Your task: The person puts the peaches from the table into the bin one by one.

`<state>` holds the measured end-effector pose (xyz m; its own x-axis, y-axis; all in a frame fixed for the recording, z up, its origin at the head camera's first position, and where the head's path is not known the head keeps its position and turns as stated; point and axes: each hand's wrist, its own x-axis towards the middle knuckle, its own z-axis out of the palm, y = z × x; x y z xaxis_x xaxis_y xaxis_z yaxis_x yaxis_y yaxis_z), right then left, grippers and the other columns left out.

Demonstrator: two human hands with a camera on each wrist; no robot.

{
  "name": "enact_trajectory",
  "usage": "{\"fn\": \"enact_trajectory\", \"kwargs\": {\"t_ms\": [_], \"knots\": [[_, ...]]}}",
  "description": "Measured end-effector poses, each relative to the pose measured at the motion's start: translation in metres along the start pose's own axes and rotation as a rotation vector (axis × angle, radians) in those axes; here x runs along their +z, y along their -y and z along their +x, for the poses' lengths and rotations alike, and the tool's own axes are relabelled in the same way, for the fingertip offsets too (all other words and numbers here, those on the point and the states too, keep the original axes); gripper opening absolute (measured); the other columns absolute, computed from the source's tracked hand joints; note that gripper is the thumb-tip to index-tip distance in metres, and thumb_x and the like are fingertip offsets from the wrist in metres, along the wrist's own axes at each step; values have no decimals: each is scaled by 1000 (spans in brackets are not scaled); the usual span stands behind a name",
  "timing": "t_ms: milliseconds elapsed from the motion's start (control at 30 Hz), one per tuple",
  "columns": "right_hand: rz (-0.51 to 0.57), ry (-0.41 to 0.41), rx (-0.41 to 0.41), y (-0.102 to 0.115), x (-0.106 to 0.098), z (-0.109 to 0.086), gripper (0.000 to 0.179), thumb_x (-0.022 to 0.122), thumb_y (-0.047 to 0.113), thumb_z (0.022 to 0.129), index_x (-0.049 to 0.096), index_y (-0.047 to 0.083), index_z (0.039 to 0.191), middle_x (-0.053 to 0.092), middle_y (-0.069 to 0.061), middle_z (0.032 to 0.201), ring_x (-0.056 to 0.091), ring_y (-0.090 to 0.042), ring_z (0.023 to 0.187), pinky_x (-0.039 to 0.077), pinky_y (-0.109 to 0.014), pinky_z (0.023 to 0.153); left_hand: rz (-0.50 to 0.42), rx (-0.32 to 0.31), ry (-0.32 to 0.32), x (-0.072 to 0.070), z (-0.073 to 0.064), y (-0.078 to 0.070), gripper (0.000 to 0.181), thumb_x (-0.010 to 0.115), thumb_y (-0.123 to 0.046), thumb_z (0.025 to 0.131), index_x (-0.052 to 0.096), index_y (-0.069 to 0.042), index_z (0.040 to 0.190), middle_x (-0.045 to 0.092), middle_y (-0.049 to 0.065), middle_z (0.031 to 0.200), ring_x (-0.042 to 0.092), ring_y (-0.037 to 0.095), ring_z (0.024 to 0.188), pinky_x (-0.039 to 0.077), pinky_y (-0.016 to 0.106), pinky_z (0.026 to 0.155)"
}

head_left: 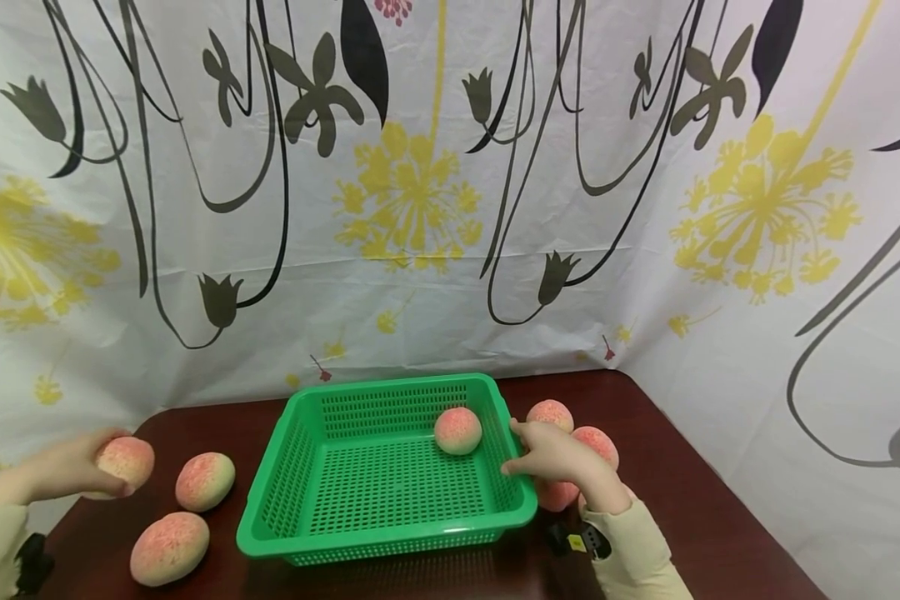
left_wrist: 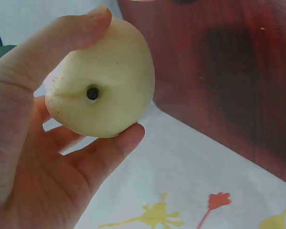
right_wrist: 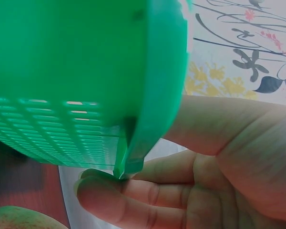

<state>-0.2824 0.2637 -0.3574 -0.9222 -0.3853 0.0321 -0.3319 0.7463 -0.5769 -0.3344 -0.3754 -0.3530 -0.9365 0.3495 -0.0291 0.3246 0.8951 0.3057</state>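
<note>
In the head view my left hand holds a pink-and-cream peach at the far left. The left wrist view shows thumb and fingers around that peach, its dark stem dimple turned to the camera. A green plastic basket stands mid-table with one peach inside at the right. My right hand grips the basket's right rim; in the right wrist view the thumb lies over the rim and the fingers curl beneath it.
Two peaches, one farther back and one nearer, lie left of the basket. Several more peaches sit to its right, partly hidden by my right hand and forearm. A flower-printed sheet hangs behind the dark red table.
</note>
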Motion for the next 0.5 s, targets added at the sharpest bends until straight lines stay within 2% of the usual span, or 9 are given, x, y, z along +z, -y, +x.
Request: {"fn": "enact_trajectory", "kwargs": {"t_ms": [100,233,333,500], "knots": [[-1,-3,-5,0,1,0,76,78,18,82,39,-17,138,58,1,69,53,-11,58,44,-27,56,7,38,-22,-8,1,-6,66,79,-23,77,50,15,121,61,24,108,59,30,92,47,43,68],[-7,-4,-13,-1,1,1,76,78,18,82,40,-17,138,59,0,70,53,-11,59,44,-27,57,7,28,-29,-19,1,-15,66,79,-26,77,51,13,122,62,20,107,58,24,90,47,41,67],[-11,-3,-17,-1,1,1,75,78,18,82,41,-17,138,59,0,71,53,-10,60,44,-26,57,5,22,-30,-26,1,-23,67,79,-26,78,50,13,123,62,21,108,59,25,91,47,41,68],[-12,-5,-15,0,0,0,75,78,17,82,41,-17,137,58,1,72,53,-11,61,44,-27,57,-2,48,-32,-34,1,-38,68,78,-25,78,50,15,124,62,21,109,58,28,93,47,42,69]]}}
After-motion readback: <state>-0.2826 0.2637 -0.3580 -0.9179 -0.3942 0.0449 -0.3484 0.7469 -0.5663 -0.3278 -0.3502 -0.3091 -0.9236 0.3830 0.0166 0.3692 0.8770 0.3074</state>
